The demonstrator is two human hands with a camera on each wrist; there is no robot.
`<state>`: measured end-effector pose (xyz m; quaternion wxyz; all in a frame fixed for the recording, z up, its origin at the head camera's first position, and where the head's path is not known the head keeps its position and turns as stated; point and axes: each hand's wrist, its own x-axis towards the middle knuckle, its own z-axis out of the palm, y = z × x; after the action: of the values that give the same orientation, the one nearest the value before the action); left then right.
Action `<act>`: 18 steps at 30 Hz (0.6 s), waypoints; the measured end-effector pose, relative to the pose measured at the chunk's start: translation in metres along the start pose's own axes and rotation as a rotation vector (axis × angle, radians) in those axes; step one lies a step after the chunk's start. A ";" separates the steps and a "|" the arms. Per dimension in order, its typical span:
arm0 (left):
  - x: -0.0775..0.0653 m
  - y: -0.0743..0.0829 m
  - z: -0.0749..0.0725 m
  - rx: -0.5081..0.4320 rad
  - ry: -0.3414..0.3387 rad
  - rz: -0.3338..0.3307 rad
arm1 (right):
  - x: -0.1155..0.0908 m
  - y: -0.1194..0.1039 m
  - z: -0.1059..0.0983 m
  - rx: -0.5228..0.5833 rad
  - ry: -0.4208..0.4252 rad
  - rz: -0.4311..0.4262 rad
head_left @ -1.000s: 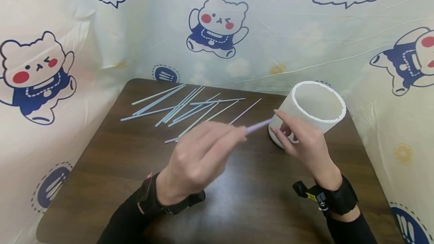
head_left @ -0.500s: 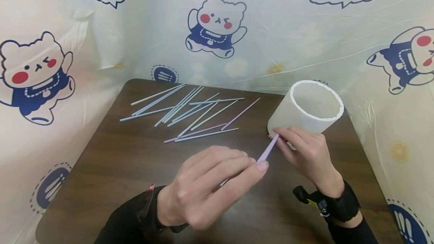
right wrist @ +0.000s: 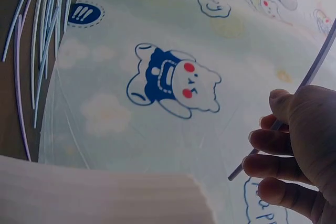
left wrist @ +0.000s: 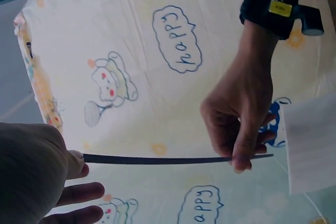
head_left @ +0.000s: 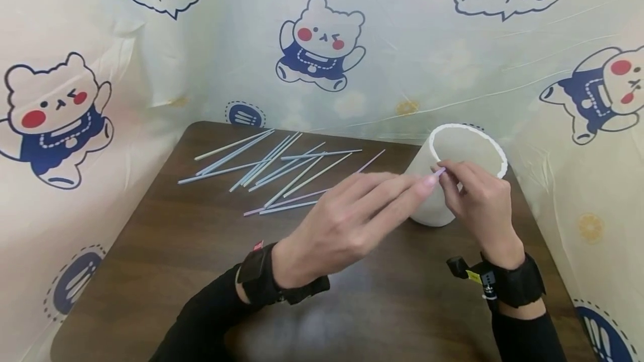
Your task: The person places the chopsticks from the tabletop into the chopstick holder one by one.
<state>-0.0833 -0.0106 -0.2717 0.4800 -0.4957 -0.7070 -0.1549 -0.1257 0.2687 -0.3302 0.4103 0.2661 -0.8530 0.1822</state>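
Observation:
A thin purple stick [left wrist: 157, 160] stretches between the two hands, raised above the table. My left hand [head_left: 347, 225] pinches one end of it with thumb and forefinger, its other fingers held out straight in the left wrist view. Further along, my right hand [head_left: 480, 203] pinches the stick between thumb and fingers, and a short tip [right wrist: 236, 173] sticks out past them. Just behind the right hand stands a white open-topped cylinder [head_left: 427, 205], its rim [head_left: 468, 125] partly hidden by that hand.
Several thin blue, pale green and purple sticks [head_left: 251, 166] lie loosely crossed on the back left of the brown wooden table [head_left: 166, 272]. A printed plastic sheet [head_left: 216, 60] with bear figures hangs round the back and sides.
Both hands first came lower and nearer with the stick, then rose and moved right, up before the white cylinder. The right fingers, first apart, now pinch the stick.

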 end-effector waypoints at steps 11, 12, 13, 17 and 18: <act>0.004 -0.012 0.053 -0.048 -0.266 -0.106 | -0.008 0.021 0.011 0.035 0.014 0.120; 0.003 -0.012 0.056 -0.074 -0.302 -0.121 | -0.008 0.022 0.012 0.037 0.014 0.121; 0.002 -0.012 0.060 -0.093 -0.336 -0.133 | -0.008 0.022 0.012 0.039 0.010 0.120; -0.003 -0.013 0.076 -0.135 -0.437 -0.161 | -0.006 0.023 0.014 0.025 -0.016 0.100; -0.004 -0.013 0.080 -0.138 -0.458 -0.165 | -0.006 0.023 0.014 0.016 -0.023 0.094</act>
<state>-0.1359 0.0365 -0.3109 0.2580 -0.4900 -0.8232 -0.1253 -0.1450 0.2813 -0.3457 0.3892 0.2312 -0.8678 0.2048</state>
